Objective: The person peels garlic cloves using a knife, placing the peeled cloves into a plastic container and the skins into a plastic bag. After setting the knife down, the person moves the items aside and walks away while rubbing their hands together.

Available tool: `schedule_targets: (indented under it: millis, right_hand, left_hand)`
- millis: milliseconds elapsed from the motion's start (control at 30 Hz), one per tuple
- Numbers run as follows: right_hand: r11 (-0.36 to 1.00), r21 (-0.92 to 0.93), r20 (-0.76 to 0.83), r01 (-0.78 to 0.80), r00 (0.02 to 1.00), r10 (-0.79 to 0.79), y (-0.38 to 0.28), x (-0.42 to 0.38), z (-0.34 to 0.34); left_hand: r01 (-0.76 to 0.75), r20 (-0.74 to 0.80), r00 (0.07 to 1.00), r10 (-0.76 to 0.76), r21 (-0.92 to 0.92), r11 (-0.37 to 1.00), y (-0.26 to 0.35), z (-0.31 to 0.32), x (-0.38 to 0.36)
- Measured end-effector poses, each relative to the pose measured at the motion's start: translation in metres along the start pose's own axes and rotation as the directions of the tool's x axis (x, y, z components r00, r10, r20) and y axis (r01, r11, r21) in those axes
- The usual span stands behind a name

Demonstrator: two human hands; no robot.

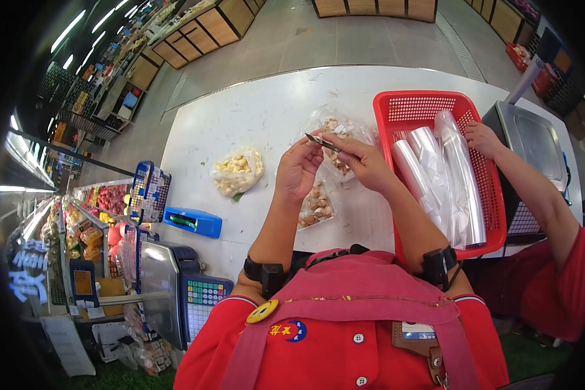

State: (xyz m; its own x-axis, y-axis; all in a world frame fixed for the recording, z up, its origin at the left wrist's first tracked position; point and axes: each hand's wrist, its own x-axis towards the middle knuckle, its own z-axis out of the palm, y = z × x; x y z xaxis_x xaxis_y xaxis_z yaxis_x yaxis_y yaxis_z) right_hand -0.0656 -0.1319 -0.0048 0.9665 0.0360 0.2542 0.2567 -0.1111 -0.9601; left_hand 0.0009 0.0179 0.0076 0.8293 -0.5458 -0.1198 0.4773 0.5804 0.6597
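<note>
My right hand (364,162) grips a small knife (322,142), its dark blade pointing left toward my other hand. The fingers of my left hand (301,166) are pinched together by the blade; whatever is between them is too small to make out. Just beyond my hands lies an open clear plastic bag (344,123) with brownish garlic cloves and skins. Below my fingers, partly hidden by my left wrist, unpeeled garlic cloves (317,207) sit in clear packaging. Off to the left is a clear bag of pale peeled garlic cloves (238,171).
A red basket (387,107) with rolls of clear plastic bags (458,175) stands on the white table (273,97). A co-worker's hand (484,139) touches its right rim. Scales (526,140) (162,286) flank me on both sides. A blue tape dispenser (192,222) lies at left.
</note>
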Motion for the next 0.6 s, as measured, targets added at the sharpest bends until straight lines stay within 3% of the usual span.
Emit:
schedule_targets:
  millis: [167,333,467,533,567,600]
  right_hand:
    - [0.995,-0.070,-0.009,0.068,0.998,-0.068,0.0036,0.0009,0.0013]
    - [0.999,0.031,0.008,-0.014,1.000,0.014,0.0024,0.0007,0.0017]
    - [0.998,0.056,-0.031,0.018,0.999,-0.016,0.0075,0.0018,0.0033]
    - [0.923,0.364,-0.007,-0.122,0.991,0.133,0.0077,0.0021,0.0040]
    - [0.923,0.364,-0.008,-0.121,0.991,0.133,0.0062,0.0011,0.0030]
    - [0.845,0.496,0.041,-0.199,0.978,0.206,0.0025,-0.0003,0.0011]
  left_hand:
    - [-0.037,-0.009,0.999,0.037,0.055,0.998,0.0000,0.0059,-0.0017]
    - [-0.086,0.022,0.996,0.084,0.128,0.988,-0.0004,0.0047,-0.0010]
    - [-0.079,0.036,0.997,0.074,0.168,0.983,-0.0014,0.0034,0.0006]
    - [-0.078,0.003,0.997,0.078,0.170,0.982,-0.0026,0.0032,0.0015]
    - [-0.077,0.003,0.997,0.078,0.170,0.982,-0.0032,0.0025,0.0016]
    - [-0.068,0.005,0.998,0.068,0.162,0.984,-0.0039,0.0016,0.0017]
